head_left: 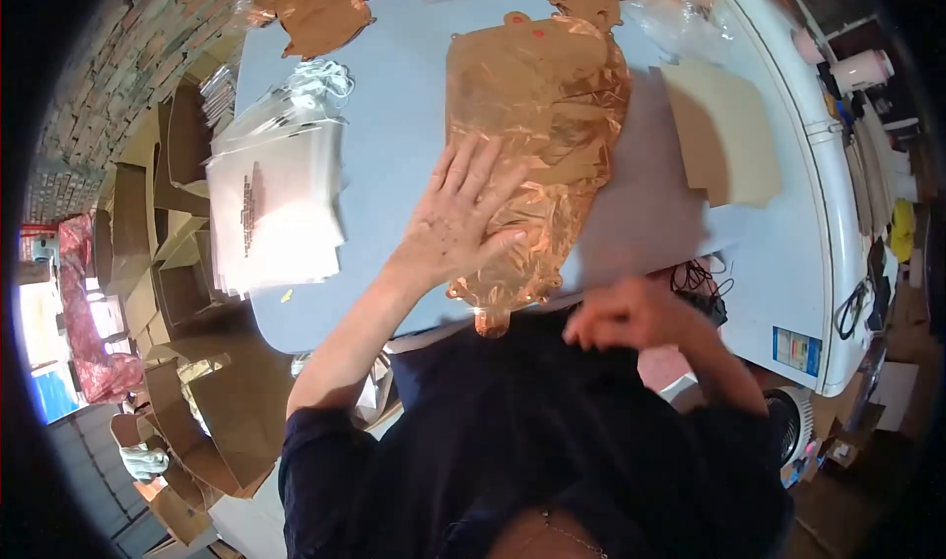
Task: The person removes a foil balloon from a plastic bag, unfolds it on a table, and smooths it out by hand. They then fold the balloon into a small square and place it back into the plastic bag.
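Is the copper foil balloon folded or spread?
Spread: the copper foil balloon lies lengthwise on the table, wrinkled, the left hand splayed over its edge.

Head cam: rode on the wearer's head, looked forward and steeply down.
Shirt (532, 441): filled bottom centre, closest to the lens.
Table (394, 96): was viewed from above, near edge below mid-frame, far part toward the top.
Hands: left hand (458, 204) and right hand (631, 313) both sat near frame centre, close range.
Brick wall (128, 86): showed upper left, farther off.
Spool (862, 70): showed upper right.
Lens: covered wide, bent straight edges, left corners black.
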Action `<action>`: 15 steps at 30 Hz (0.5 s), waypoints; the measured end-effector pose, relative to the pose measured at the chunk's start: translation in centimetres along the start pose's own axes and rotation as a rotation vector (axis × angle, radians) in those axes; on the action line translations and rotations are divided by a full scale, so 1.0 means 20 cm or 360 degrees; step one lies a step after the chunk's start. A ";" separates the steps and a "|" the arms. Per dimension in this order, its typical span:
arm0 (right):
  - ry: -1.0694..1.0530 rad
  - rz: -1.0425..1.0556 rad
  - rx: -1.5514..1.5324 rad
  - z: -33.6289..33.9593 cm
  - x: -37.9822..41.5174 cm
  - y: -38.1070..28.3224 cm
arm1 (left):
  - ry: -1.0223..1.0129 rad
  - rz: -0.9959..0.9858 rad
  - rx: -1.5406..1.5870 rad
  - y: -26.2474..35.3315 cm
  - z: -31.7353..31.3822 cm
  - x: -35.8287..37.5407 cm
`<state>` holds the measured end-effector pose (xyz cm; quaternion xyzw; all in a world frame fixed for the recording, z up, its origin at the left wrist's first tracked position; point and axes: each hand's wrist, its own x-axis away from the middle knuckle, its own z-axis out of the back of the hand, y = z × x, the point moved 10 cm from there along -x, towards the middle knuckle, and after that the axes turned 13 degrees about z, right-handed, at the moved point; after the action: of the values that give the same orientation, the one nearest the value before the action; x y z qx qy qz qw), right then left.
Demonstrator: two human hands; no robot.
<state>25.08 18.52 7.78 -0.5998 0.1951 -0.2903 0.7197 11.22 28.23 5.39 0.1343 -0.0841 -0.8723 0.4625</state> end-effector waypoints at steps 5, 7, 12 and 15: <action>0.0529 -0.0911 -0.0104 0.00 0.68 0.91 | 0.0055 0.0026 0.0286 -0.05 0.09 0.01; 0.0788 -0.1296 0.0077 0.11 0.87 1.36 | 0.0132 0.0052 0.0451 -0.08 0.15 0.01; 0.1009 -0.1765 0.0606 0.25 1.00 1.98 | -0.0038 0.0172 0.0896 -0.10 0.28 -0.08; 0.1043 -0.1875 0.0707 0.25 0.91 2.12 | -0.0415 0.0299 0.1150 -0.06 0.23 -0.10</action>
<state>49.83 15.06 -31.45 -0.3264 -0.0190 -0.8296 0.4526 9.95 30.67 9.76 0.1682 -0.4557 -0.7501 0.4487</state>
